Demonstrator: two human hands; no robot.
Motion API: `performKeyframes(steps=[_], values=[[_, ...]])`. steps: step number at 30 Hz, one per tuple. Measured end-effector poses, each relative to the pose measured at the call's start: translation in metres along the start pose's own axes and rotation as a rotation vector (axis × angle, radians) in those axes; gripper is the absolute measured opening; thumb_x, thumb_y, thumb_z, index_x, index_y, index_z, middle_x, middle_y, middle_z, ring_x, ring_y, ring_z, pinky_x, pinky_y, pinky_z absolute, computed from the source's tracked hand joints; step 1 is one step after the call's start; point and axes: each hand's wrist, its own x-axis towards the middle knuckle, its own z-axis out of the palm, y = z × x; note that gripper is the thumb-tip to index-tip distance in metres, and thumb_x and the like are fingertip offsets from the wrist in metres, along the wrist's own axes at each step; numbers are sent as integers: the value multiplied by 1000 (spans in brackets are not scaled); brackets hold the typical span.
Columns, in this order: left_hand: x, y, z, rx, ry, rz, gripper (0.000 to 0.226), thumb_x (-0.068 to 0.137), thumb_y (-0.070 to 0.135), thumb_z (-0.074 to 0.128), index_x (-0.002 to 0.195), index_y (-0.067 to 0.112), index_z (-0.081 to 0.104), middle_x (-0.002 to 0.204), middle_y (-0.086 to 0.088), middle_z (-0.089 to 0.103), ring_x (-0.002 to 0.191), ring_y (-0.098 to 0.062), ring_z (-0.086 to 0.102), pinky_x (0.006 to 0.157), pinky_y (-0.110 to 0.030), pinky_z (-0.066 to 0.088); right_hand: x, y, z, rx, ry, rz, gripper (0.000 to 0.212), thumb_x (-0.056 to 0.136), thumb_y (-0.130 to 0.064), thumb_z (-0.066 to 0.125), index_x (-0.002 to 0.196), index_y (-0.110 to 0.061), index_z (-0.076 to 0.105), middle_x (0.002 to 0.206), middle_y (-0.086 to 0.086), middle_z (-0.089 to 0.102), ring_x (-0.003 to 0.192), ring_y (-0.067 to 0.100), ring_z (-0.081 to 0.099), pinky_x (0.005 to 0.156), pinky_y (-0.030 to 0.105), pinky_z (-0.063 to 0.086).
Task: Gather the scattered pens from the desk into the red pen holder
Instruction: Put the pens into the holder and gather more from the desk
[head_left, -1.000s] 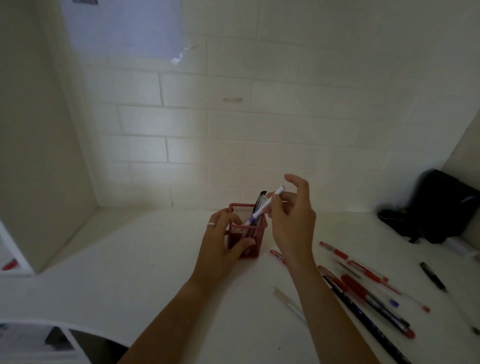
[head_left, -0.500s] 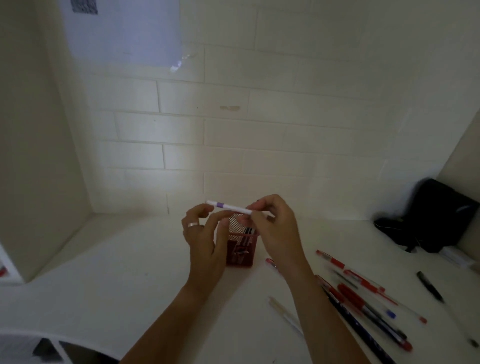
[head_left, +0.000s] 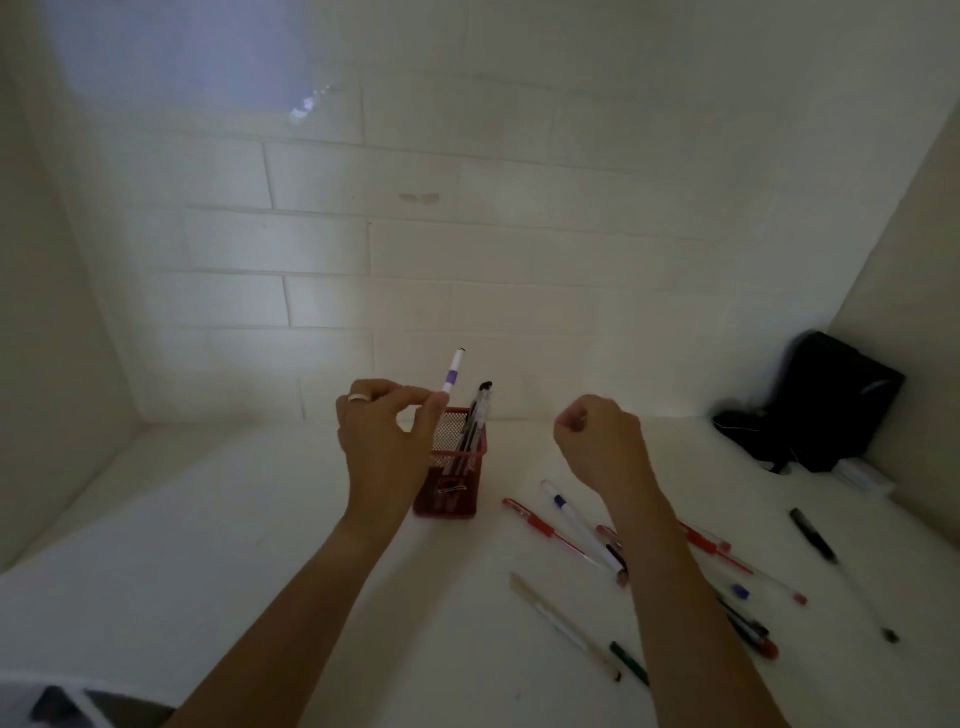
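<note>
Nearest, two bare forearms reach in from the bottom edge over the white desk (head_left: 218, 525). Loose pens lie scattered on the right side of the desk: a pale wooden-looking stick pen (head_left: 563, 626) closest, a green-tipped one (head_left: 629, 662) just beside its near end, then a cluster of red pens (head_left: 748, 626) partly hidden under the right forearm. A white pen with a blue band (head_left: 579, 522) and a red-grip pen (head_left: 545, 530) lie side by side further in. A black pen (head_left: 813, 535) lies apart, far right.

Mid-distance: right hand (head_left: 602, 444) raised above the desk, fingers curled into a loose fist; nothing visible in it. Left hand (head_left: 384, 436), ring on one finger, pinches a white pen with a purple band (head_left: 451, 375) at its lower end; pen tilted, upper end pointing up and slightly right, above the holder's left rim.

Red mesh pen holder (head_left: 457, 457) stands on the desk just behind the left hand, partly covered by it. Several dark pens (head_left: 477, 415) stand inside, leaning right; a binder clip shows through the mesh low down.

Far: a black bag (head_left: 826, 400) in the right corner against the white brick wall (head_left: 467, 234).
</note>
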Motion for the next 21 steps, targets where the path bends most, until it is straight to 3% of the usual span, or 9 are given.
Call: performKeyframes(steps=[2, 3, 7, 9, 11, 14, 18, 21], values=[[2, 7, 0, -116, 27, -42, 5, 91, 33, 72, 94, 31, 77, 100, -1, 65, 91, -6, 58, 73, -8, 42, 2, 13, 2, -57, -153, 96, 15, 90, -16, 65, 98, -6, 73, 98, 13, 75, 91, 29, 72, 79, 33, 58], [4, 11, 0, -126, 39, -45, 4, 93, 31, 70, 93, 31, 74, 96, 1, 67, 84, -3, 58, 70, -7, 42, 1, 16, 4, -81, -224, 111, 18, 88, -16, 68, 99, -4, 75, 100, 15, 76, 93, 30, 72, 82, 34, 59], [6, 19, 6, -82, -13, 20, 11, 97, 28, 67, 89, 21, 70, 78, 9, 71, 69, -8, 67, 65, -20, 52, -4, 14, 12, -163, -437, 76, 35, 82, -26, 80, 111, -7, 74, 118, 10, 71, 108, 25, 68, 84, 29, 53], [6, 15, 9, 85, -102, 77, 14, 95, 31, 69, 86, 20, 70, 73, 7, 70, 64, -10, 66, 63, -25, 53, -8, 13, 19, -237, -485, 20, 43, 80, -30, 82, 114, -6, 73, 120, 11, 69, 111, 26, 66, 90, 31, 54], [5, 11, 10, 318, -195, 122, 18, 92, 37, 69, 89, 21, 76, 85, 0, 71, 81, -20, 68, 72, -33, 51, -10, 14, 27, -311, -496, -28, 41, 76, -31, 83, 108, -6, 74, 114, 12, 72, 105, 26, 68, 89, 35, 56], [2, 14, 10, 542, -237, 114, 24, 90, 41, 68, 101, 25, 82, 111, -9, 59, 112, -31, 51, 90, -42, 40, -8, 17, 39, -337, -486, -48, 32, 74, -29, 83, 97, -8, 76, 100, 10, 76, 91, 24, 72, 83, 37, 62], [0, 16, 6, 666, -316, 106, 32, 92, 47, 58, 100, 27, 82, 120, -9, 53, 120, -31, 43, 97, -44, 37, -5, 18, 45, -258, -433, -3, 36, 86, -40, 67, 94, -6, 72, 87, 12, 72, 86, 28, 71, 76, 33, 58], [-1, 12, 5, 637, -336, 73, 37, 93, 50, 54, 98, 26, 82, 120, -7, 56, 121, -30, 45, 99, -45, 37, 1, 18, 34, -88, -197, 60, 31, 93, -35, 55, 101, -6, 59, 92, 14, 66, 84, 33, 67, 70, 33, 50]])
